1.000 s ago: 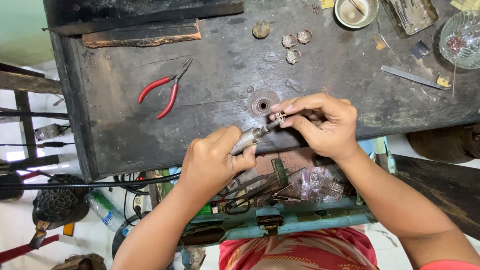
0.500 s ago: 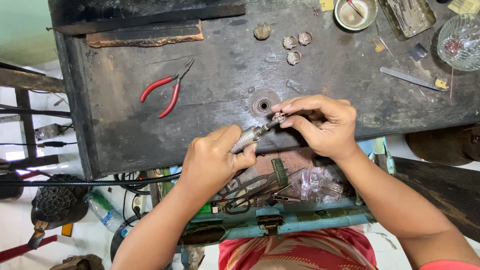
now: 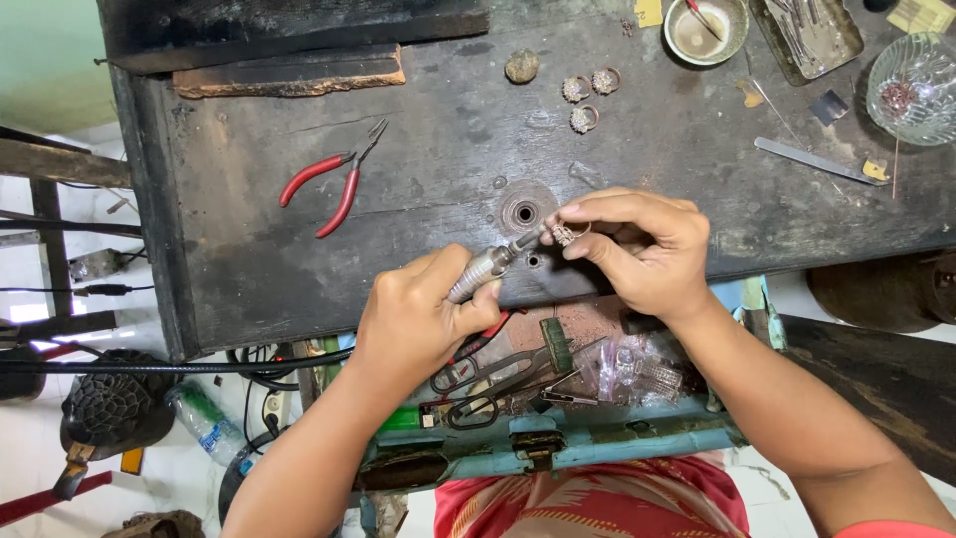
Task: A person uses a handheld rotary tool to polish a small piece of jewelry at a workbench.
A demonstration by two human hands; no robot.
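Dark, scarred wooden workbench (image 3: 299,289) under daylight; left of it, pale tiled floor (image 3: 30,468), wooden frame rails (image 3: 50,164), green wall (image 3: 45,60) beyond.

A small jeweller's workshop, by the look of it: a dark, scarred wooden workbench (image 3: 418,199) carries red-handled pliers (image 3: 329,179), three ornate metal rings (image 3: 588,95) and a flat metal file (image 3: 812,159). Below its edge hangs an open blue drawer (image 3: 558,438) cluttered with scissors and scraps.

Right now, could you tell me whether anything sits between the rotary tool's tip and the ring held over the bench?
Nothing visible: the rotary handpiece in the left hand meets the ring pinched by the right hand.
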